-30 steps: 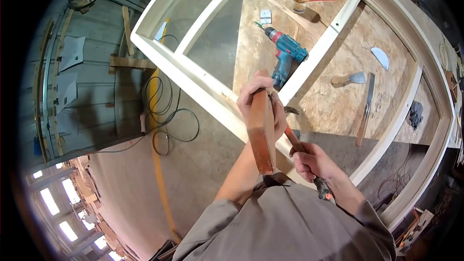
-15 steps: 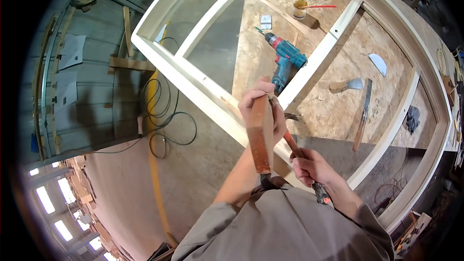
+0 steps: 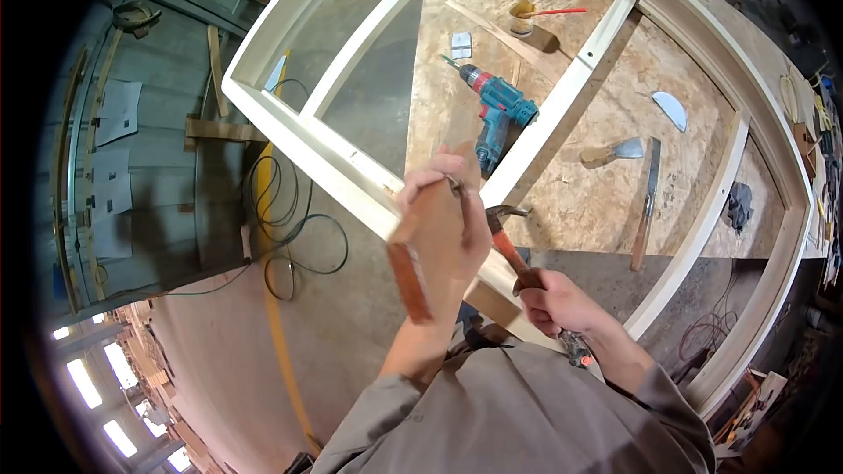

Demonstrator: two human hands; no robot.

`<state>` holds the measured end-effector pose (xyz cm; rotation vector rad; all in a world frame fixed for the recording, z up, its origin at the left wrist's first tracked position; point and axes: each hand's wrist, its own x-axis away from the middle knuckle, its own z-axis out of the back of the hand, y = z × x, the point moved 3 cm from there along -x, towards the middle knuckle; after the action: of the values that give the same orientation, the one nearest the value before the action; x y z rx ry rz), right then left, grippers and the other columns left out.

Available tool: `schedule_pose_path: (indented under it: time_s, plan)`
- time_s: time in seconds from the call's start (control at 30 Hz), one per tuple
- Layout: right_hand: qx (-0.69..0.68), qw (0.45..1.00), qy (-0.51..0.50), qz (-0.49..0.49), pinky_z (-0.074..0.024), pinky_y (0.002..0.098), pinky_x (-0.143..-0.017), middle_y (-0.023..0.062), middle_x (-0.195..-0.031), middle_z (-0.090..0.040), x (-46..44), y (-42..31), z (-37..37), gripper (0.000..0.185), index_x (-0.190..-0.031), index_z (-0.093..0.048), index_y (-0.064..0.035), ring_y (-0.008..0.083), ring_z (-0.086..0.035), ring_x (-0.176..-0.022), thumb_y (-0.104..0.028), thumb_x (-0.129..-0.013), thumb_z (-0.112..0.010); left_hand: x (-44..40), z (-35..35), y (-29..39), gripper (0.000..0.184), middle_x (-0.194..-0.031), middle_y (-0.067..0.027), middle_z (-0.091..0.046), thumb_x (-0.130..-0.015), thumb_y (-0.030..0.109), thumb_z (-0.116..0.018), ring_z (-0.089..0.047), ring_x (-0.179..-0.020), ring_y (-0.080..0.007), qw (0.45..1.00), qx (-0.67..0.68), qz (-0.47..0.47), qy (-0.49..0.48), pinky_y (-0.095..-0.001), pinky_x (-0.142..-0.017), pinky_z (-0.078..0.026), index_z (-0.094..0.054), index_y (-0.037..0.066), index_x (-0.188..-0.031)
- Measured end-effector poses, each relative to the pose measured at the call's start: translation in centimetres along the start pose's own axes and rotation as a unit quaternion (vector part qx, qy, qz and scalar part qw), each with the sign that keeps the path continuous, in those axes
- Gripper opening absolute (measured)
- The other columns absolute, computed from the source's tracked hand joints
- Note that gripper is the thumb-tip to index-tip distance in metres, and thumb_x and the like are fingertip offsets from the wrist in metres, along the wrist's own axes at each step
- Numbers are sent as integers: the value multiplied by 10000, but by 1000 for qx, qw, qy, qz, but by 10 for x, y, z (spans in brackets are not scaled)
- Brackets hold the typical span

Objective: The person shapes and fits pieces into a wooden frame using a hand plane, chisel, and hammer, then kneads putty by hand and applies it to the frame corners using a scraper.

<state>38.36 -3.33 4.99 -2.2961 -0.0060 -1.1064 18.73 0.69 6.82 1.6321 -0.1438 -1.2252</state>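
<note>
Pale frame (image 3: 560,107) largest, reaching over plywood (image 3: 606,197); 1 crossbar passes beside the drill (image 3: 505,98). Brown wooden block (image 3: 409,254), blurred, tilted above the near rail; left hand (image 3: 475,226) curled around its upper part. Hammer (image 3: 512,252) slanted, head apart from block; right hand (image 3: 562,303) closed on handle. Advice: brace block, fingers off hammer path, small strokes. Crossbar end crowds hammer head; roomier leftward, over floor (image 3: 338,307).
</note>
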Motion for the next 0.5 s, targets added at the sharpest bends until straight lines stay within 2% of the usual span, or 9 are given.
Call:
schedule_pose_path:
  time_s: [0.1, 0.13, 0.17, 0.23, 0.27, 0.33, 0.37, 0.4, 0.5]
  plan:
    - [92, 992, 83, 26, -338, 247, -420, -8, -618, -441, 5, 8, 9, 87, -1016, -509, -45, 84, -416, -487, -111, -961, -520, -9, 6, -11, 466, -1098, -116, -547, -830, -103, -515, -567, -1120, -248, 972, 127, 148, 132, -546, -1141, -381, -388, 18, -1261]
    - [154, 980, 114, 60, -373, 270, -467, 22, -623, -445, 7, 13, 15, 70, -993, -516, -45, 112, -451, -504, -112, -971, -520, -15, 12, -19, 439, -1068, -116, -579, -823, -107, -524, -595, -1106, -260, 918, 229, 244, 211, -489, -1139, -405, -453, 3, -1242]
    - [223, 954, 139, 147, -378, 282, -478, 32, -628, -446, 13, 12, 19, 70, -980, -514, -43, 125, -450, -502, -111, -971, -526, -20, 17, -18, 312, -1137, -115, -576, -844, -88, -525, -603, -1119, -253, 856, 276, 335, 281, -443, -1111, -431, -499, -24, -1148]
    - [347, 863, 176, 323, -388, 307, -500, 50, -638, -448, 28, 9, 21, 77, -954, -511, -38, 153, -449, -498, -109, -969, -537, -24, 33, -41, 247, -1096, -130, -593, -874, -36, -525, -613, -1073, -268, 783, 314, 455, 285, -423, -1056, -462, -523, -49, -1121]
    - [400, 833, 198, 327, -406, 348, -545, 75, -664, -476, 36, 5, 21, 102, -890, -518, -37, 202, -482, -540, -103, -960, -552, -22, 35, -52, 186, -1061, -144, -606, -894, 1, -520, -618, -1069, -294, 759, 342, 468, 295, -424, -1014, -478, -540, -59, -1070]
    - [440, 797, 179, 374, -420, 341, -547, 100, -697, -511, 30, 17, 32, 156, -951, -530, -29, 256, -511, -563, -105, -876, -644, -24, 32, -61, 171, -1057, -148, -606, -912, 22, -518, -614, -1042, -295, 709, 377, 510, 309, -433, -1010, -481, -538, -52, -1064]
    - [495, 745, 178, 411, -418, 340, -545, 98, -727, -524, 26, 20, 34, 241, -969, -532, -28, 263, -514, -568, -94, -813, -704, -21, 26, -65, 169, -1059, -150, -605, -919, 33, -515, -612, -1034, -297, 679, 401, 519, 330, -442, -1010, -481, -538, -51, -1063]
    - [544, 687, 181, 447, -417, 339, -543, 96, -756, -537, 22, 22, 36, 334, -986, -533, -27, 270, -516, -573, -83, -751, -764, -20, 24, -64, 187, -1060, -163, -606, -924, 45, -530, -606, -1026, -317, 683, 398, 529, 308, -467, -1025, -471, -542, -65, -1075]
    - [470, 709, 179, 495, -421, 346, -541, 92, -755, -534, -1, 23, 34, 317, -983, -549, -33, 275, -522, -571, -54, -744, -757, -21, 15, -49, 189, -1043, -179, -590, -920, -30, -499, -615, -1007, -290, 651, 443, 552, 274, -516, -1069, -473, -480, -111, -1089]
